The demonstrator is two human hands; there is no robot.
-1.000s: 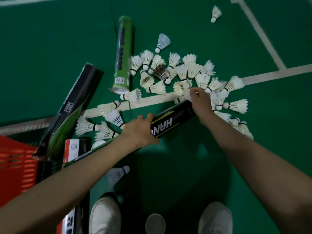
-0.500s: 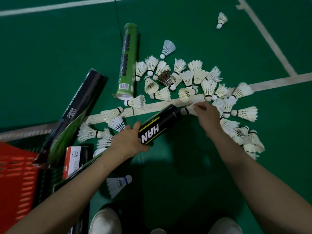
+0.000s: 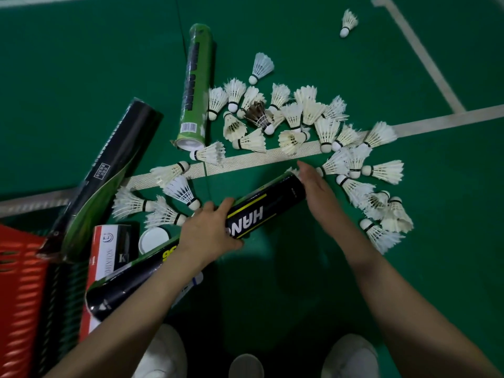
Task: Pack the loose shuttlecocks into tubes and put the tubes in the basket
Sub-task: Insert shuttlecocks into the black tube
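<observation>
- 5 tubes (image 3: 196, 85), roughly 30 loose shuttlecocks (image 3: 326, 130) on the floor (image 3: 81, 50), 1 red basket (image 3: 16, 268).
- Left hand (image 3: 210, 230) grips the black tube (image 3: 267, 208); right hand (image 3: 319, 192), fingers straight, presses its far mouth.

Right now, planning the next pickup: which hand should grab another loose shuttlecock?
Right. The left hand grips the black tube; the right hand sits at its mouth, with loose shuttlecocks just beside it.

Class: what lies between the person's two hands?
Head view: a black tube spans the gap, left hand gripping its near end, right hand at its far mouth.
</observation>
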